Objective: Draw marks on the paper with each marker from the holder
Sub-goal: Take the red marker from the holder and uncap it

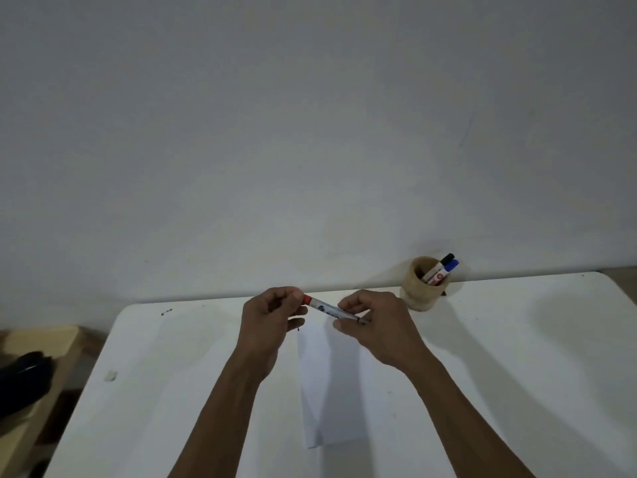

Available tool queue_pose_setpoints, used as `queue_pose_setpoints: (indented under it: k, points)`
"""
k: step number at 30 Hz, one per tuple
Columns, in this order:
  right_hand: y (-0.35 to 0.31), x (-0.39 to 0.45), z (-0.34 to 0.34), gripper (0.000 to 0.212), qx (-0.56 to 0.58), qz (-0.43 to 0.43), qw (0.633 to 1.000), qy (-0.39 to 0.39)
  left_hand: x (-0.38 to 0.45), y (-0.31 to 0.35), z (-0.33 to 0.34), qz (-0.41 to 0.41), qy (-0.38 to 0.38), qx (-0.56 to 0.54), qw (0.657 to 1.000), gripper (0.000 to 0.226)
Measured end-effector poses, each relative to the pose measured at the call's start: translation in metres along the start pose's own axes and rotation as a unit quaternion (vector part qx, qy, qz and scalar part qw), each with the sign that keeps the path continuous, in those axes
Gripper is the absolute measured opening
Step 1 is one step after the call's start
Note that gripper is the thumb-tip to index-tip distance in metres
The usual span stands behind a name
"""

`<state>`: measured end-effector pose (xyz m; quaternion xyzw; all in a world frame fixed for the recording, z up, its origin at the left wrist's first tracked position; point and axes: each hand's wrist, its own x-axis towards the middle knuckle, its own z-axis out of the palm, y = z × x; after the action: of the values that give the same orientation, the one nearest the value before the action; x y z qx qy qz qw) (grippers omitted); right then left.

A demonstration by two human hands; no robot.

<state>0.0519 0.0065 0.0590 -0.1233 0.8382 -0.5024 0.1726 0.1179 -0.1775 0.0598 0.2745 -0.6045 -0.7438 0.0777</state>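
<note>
A red-capped marker (325, 308) with a white barrel is held level above the far end of the paper (331, 391). My left hand (272, 322) pinches its red cap end. My right hand (375, 326) grips the other end of the barrel. The white paper lies lengthwise on the white table (172, 391) below both hands. A round wooden holder (422, 282) stands at the back right. Inside it lean a black-capped marker (446, 259) and a blue-capped marker (451, 266).
A grey wall rises right behind the table's far edge. To the left of the table is a wooden bench (38, 343) with a dark object (24, 377) on it. A small scrap (111, 375) lies near the table's left edge.
</note>
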Motion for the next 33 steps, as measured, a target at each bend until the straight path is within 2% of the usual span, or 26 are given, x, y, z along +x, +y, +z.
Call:
queue_pose_setpoints:
  k: [2, 4, 6, 8, 14, 19, 22, 25, 28, 31, 33]
  points:
    - [-0.002, -0.004, 0.003, 0.018, 0.082, 0.008, 0.997, 0.007, 0.0, -0.002, -0.012, -0.004, 0.003, -0.01, 1.0, 0.014]
    - [-0.009, -0.008, 0.007, 0.018, 0.212, 0.03, 0.976, 0.033, -0.001, -0.003, -0.02, 0.003, -0.015, 0.011, 1.0, 0.014]
    - [-0.016, -0.01, 0.015, 0.016, 0.348, 0.062, 0.934, 0.05, -0.005, -0.004, -0.025, 0.021, -0.045, 0.045, 0.998, 0.013]
    - [-0.022, -0.01, 0.026, 0.015, 0.434, 0.086, 0.895, 0.051, -0.009, -0.004, -0.026, 0.04, -0.071, 0.076, 0.994, 0.01]
    - [-0.029, -0.016, 0.057, 0.018, 0.381, 0.073, 0.921, 0.041, -0.014, -0.001, -0.029, 0.107, -0.094, 0.163, 0.976, 0.014]
    - [-0.023, -0.015, 0.06, 0.026, 0.346, 0.049, 0.936, 0.047, -0.021, -0.002, -0.032, 0.101, -0.095, 0.215, 0.967, 0.032]
    - [-0.018, -0.015, 0.06, 0.024, 0.337, 0.041, 0.94, 0.037, -0.023, -0.003, -0.032, 0.089, -0.101, 0.219, 0.966, 0.035]
    - [-0.014, -0.012, 0.058, 0.018, 0.368, 0.039, 0.928, 0.033, -0.019, -0.004, -0.035, 0.056, -0.105, 0.199, 0.973, 0.036]
    - [-0.006, -0.001, 0.035, 0.014, 0.431, 0.04, 0.899, 0.075, -0.013, -0.01, -0.05, 0.016, -0.089, 0.167, 0.982, 0.038]
    - [0.002, 0.01, 0.01, 0.012, 0.422, 0.036, 0.901, 0.094, -0.004, -0.019, -0.062, 0.011, -0.046, 0.241, 0.969, 0.024]
    - [0.006, 0.014, 0.007, 0.007, 0.415, 0.046, 0.904, 0.092, 0.006, -0.028, -0.063, 0.015, -0.02, 0.321, 0.947, 0.021]
